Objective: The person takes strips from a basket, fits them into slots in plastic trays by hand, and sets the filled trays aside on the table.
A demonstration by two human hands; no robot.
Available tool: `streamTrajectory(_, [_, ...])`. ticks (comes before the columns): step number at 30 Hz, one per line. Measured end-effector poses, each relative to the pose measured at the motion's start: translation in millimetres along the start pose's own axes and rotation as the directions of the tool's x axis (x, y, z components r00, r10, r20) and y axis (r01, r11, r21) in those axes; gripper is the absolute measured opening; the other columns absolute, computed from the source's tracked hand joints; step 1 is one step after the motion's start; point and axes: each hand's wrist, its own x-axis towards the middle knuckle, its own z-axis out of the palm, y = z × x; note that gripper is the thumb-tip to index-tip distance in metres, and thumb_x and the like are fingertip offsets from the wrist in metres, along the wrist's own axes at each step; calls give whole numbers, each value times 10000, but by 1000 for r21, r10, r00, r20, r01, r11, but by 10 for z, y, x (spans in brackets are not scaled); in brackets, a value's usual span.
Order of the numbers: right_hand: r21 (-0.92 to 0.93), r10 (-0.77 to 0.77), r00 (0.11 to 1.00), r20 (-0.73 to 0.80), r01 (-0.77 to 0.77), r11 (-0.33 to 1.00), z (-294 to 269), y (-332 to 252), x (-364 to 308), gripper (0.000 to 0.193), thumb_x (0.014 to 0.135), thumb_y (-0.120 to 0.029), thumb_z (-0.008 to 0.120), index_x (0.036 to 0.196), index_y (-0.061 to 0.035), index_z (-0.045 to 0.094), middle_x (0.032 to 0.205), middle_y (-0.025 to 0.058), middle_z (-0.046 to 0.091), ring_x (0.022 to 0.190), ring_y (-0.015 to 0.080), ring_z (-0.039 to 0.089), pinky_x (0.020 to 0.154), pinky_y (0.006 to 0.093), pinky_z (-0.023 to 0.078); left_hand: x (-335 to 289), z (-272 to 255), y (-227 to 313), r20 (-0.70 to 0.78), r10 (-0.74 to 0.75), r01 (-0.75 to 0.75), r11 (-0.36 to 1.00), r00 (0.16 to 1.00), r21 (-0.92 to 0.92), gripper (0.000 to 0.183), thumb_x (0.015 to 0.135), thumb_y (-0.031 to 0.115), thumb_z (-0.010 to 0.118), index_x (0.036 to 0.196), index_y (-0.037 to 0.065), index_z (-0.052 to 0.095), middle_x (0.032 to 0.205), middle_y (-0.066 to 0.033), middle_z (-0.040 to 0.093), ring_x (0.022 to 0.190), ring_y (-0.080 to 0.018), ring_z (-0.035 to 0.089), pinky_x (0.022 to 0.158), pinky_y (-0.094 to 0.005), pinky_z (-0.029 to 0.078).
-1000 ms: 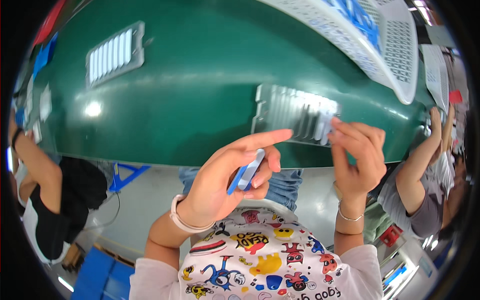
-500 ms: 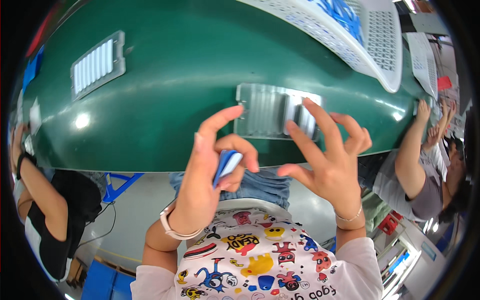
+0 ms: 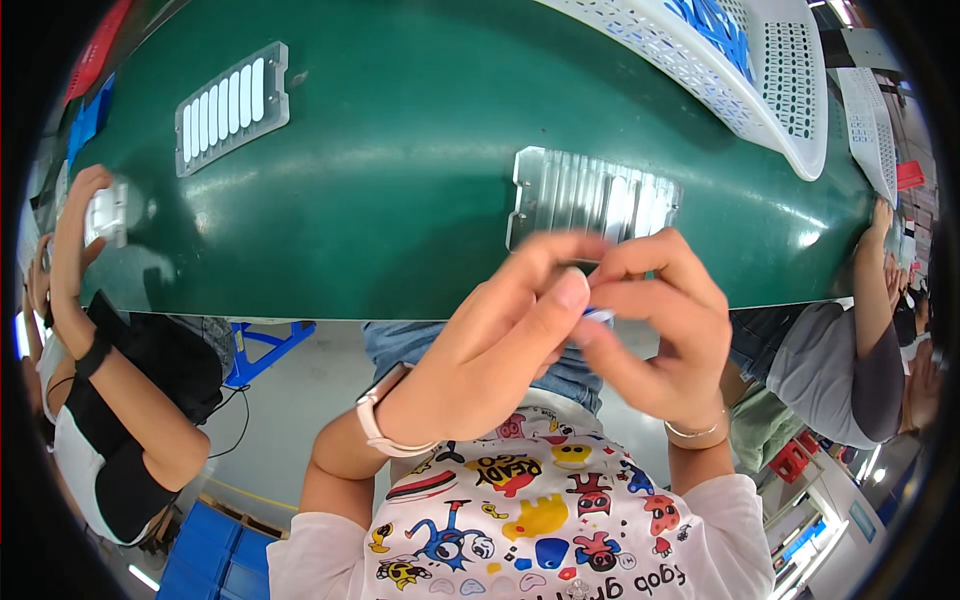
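My left hand and my right hand meet in front of my chest, fingertips pinched together on a small blue and white piece, mostly hidden by the fingers. Just beyond them, at the near edge of the green conveyor belt, lies a clear slotted plastic tray with several slots; its near edge is covered by my fingers.
A second slotted tray filled with white pieces lies far left on the belt. White perforated baskets stand at the back right. A person on the left holds a tray; another person's arm reaches in at right.
My right hand, spread open over the tray before, has come back and closed with the left hand on the small piece. The hands moved nearer to me and together.
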Motion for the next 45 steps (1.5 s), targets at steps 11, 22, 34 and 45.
streamTrajectory(11, [-22, -268, 935, -231, 271, 962, -49, 122, -160, 237, 659, -28, 720, 890, -65, 679, 885, 38, 639, 640, 146, 558, 526, 269, 381, -57, 61, -118, -63, 76, -84, 988, 995, -131, 273, 990, 248, 380, 926, 15, 506, 692, 22, 463, 587, -19, 374, 513, -187, 325])
streamTrajectory(22, [-370, -636, 761, -132, 557, 744, 3, 265, -346, 164, 650, -108, 692, 813, -110, 682, 950, -55, 629, 735, 100, 498, 571, 257, 291, 21, 59, -155, -144, 173, -204, 951, 974, -231, 229, 996, 251, 349, 929, 60, 456, 733, -16, 536, 497, 5, 348, 417, -160, 237])
streamTrajectory(34, [-142, -282, 925, -254, 252, 957, -249, 277, -268, 161, 664, -24, 672, 808, -88, 637, 823, 15, 663, 666, 140, 563, 578, 263, 360, 149, 83, -73, -152, 132, -144, 987, 980, -70, 168, 972, 190, 423, 1047, 42, 454, 709, -51, 575, 477, 7, 298, 437, -161, 251])
streamTrajectory(45, [-98, 161, 981, -109, -172, 980, -354, 595, 254, 213, 629, -13, 727, 825, -23, 643, 784, 49, 594, 747, 192, 507, 681, 275, 417, 197, 100, 6, -208, 166, -159, 986, 964, 54, 112, 938, 102, 486, 997, 10, 462, 735, -83, 645, 627, -28, 514, 545, -170, 361])
